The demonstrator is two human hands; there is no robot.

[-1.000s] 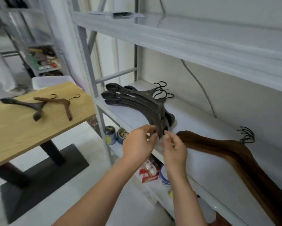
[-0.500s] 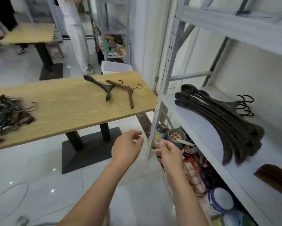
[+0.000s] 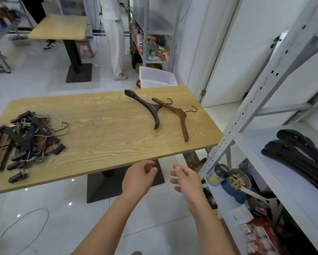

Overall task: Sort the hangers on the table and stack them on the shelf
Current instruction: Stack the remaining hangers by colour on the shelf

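While black hanger point(image 3: 152, 108) and brown hanger point(image 3: 181, 115) are lying on tabletop point(image 3: 99, 137), left hand point(image 3: 138, 179) and right hand point(image 3: 187, 179) are hovering near its edge — each grip released, empty.

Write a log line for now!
left hand empty | right hand empty | table: black hanger, brown hanger | shelf: black stack
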